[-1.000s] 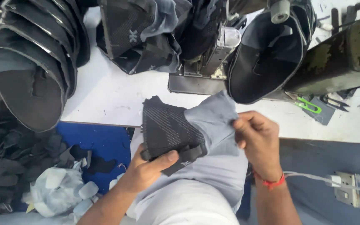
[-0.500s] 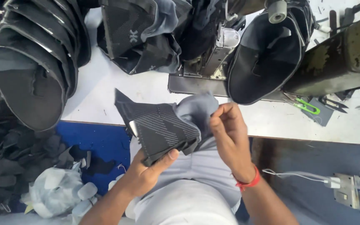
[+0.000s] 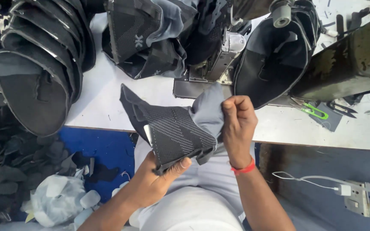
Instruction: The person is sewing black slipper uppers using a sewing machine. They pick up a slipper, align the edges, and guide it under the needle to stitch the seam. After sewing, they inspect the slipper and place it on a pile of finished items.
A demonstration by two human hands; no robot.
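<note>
The dark knitted shoe upper (image 3: 174, 132) sits in both my hands, held up just in front of the white table (image 3: 108, 102) edge and over my lap. My left hand (image 3: 155, 184) grips it from below, thumb pressed across the bottom corner of the patterned black panel and the fingers hidden behind it. My right hand (image 3: 238, 124) is closed into a fist on the grey lining (image 3: 206, 111) that folds out of the upper on the side nearer the sewing machine, knuckles turned up. A red band (image 3: 243, 169) circles that wrist. Beyond the upper, on the far part of the table, stands the sewing machine (image 3: 219, 55), with a heap of finished dark uppers (image 3: 146, 38) draped against it. Another stack of black uppers (image 3: 39, 64) hangs over the table's left end. On the table to the right of my fist lies a green thread snipper (image 3: 315, 111). Below the table's left end, scraps of dark fabric (image 3: 9, 171) litter the floor beside a crumpled plastic bag (image 3: 58, 201).
</note>
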